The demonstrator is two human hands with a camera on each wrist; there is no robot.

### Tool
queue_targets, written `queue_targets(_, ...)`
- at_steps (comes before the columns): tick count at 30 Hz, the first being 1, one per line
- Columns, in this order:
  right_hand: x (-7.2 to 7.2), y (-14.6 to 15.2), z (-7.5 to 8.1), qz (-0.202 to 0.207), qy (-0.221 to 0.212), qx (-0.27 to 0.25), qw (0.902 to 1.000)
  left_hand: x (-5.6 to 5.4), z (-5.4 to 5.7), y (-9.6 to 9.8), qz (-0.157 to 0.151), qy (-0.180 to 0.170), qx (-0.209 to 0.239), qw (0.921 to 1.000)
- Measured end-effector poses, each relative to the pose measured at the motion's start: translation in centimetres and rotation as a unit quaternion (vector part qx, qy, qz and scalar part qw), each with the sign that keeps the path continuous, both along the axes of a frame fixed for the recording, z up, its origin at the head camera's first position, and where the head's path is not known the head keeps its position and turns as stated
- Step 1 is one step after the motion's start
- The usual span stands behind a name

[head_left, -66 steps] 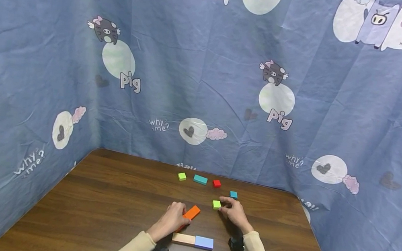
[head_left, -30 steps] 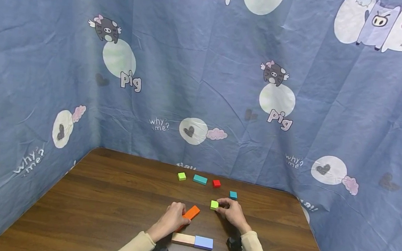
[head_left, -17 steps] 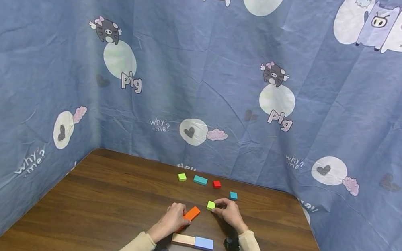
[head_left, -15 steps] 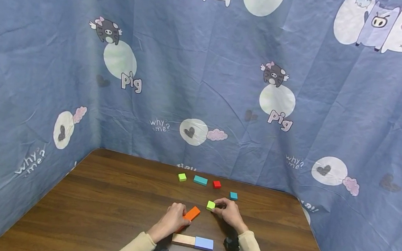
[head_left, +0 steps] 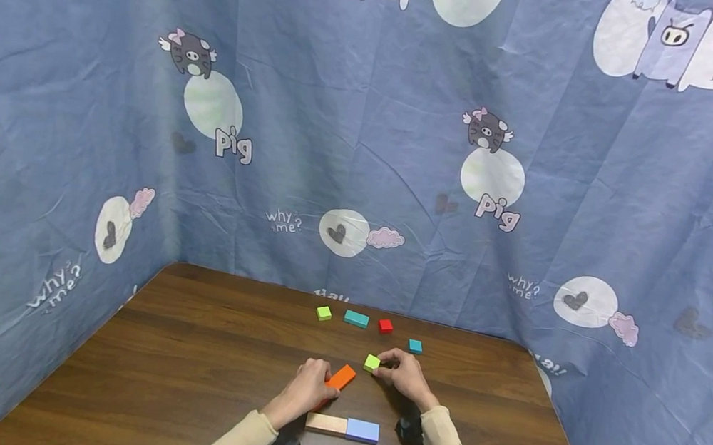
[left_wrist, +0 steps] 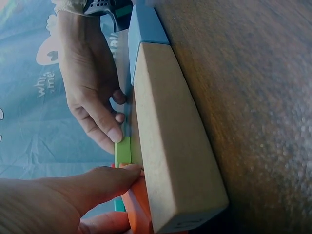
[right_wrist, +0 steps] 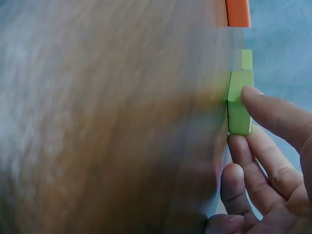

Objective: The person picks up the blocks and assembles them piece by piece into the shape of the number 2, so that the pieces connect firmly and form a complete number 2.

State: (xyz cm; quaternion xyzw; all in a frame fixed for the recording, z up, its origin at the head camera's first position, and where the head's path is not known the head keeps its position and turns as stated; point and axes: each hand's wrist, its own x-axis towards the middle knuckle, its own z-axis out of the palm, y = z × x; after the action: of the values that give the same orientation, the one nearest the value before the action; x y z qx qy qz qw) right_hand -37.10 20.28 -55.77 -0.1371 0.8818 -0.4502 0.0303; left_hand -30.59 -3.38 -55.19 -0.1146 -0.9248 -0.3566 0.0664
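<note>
My left hand (head_left: 304, 391) grips an orange block (head_left: 342, 376) that lies slantwise on the table, its near part covered by the fingers. In the left wrist view the thumb (left_wrist: 109, 183) presses along the side of that block. To the right, my right hand (head_left: 405, 375) pinches a lime-green block (head_left: 371, 363) between thumb and fingers, just off the orange block's far end. The right wrist view shows the green block (right_wrist: 240, 105) low on the table. Nearer me, a plain wooden block (head_left: 326, 424) and a blue block (head_left: 363, 431) lie end to end.
Toward the back of the brown table (head_left: 203, 337) lie another green block (head_left: 324, 313), a teal block (head_left: 356, 319), a red block (head_left: 385, 326) and a small blue-teal block (head_left: 415, 346). A patterned blue curtain (head_left: 364, 144) hangs behind the table's far edge.
My right hand has slid the green block left toward the orange block and turned it a little. The left hand and the orange block have stayed in place.
</note>
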Motion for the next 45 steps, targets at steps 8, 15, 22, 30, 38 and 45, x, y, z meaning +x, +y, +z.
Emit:
queue_targets(8,0.2,-0.6,-0.1,0.001,0.007,0.005,1.0,0.1,0.1,0.0,-0.005,-0.008,0.004,1.0)
queue_targets(15,0.0,-1.1,-0.2,0.01,0.022,0.015,0.9996,0.0,0.1,0.0,-0.004,-0.003,-0.004,1.0)
queue_targets(22,0.0,-1.6,-0.2,0.014,0.011,0.02,0.9996,0.0,0.1,0.0,-0.007,-0.003,-0.003,1.0)
queue_targets(30,-0.2,-1.9,-0.2,0.016,-0.001,0.025,0.9996,0.0,0.3,0.0,-0.004,-0.014,-0.005,0.9999)
queue_targets(38,-0.3,-2.1,-0.2,0.028,0.001,0.024,0.9993,0.0,0.3,0.0,-0.005,-0.012,-0.006,0.9999)
queue_targets(45,0.1,-2.4,0.0,0.043,-0.001,0.013,0.999,0.1,0.3,0.0,-0.01,-0.016,0.001,0.9998)
